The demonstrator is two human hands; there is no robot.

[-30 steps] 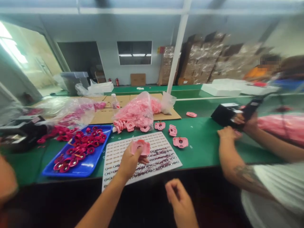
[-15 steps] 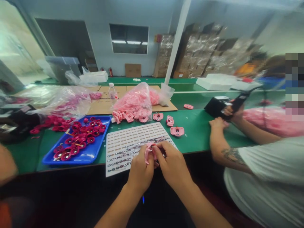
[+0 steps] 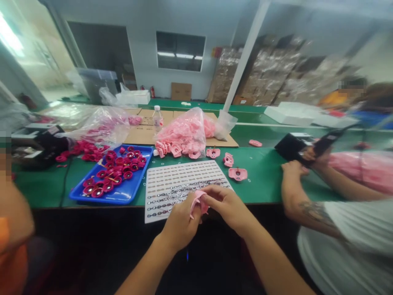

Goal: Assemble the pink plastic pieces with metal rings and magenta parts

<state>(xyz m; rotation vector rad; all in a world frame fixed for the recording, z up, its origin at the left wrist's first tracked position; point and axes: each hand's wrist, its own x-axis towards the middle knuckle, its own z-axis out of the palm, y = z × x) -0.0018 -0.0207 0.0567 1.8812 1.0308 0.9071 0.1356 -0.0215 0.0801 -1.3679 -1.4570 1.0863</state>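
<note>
Between my two hands is a light pink plastic part (image 3: pixel 199 197), curved like a shell, just over the near edge of the table. My left hand (image 3: pixel 181 221) is closed around its left side. The fingers of my right hand (image 3: pixel 229 207) are closed on its right side; their tips are partly hidden. Under and behind the hands lies a white sheet (image 3: pixel 181 174) with rows of small dark and metallic pieces. Beyond it, to the right, several similar pink parts (image 3: pixel 238 174) rest on the green table (image 3: pixel 260 184).
A blue tray (image 3: pixel 123 198) of dark pink round parts stands at left. Behind the sheet are a clear bag of pink parts (image 3: pixel 184 129) and a bottle (image 3: pixel 157 119). At right a co-worker's hands hold a black tool (image 3: pixel 330 139); another person's arm (image 3: pixel 18 205) is at far left.
The view has swung left, so the table's things appear farther right. Both hands still hold the pink part, which has turned slightly, with the right hand's fingers now over its upper side.
</note>
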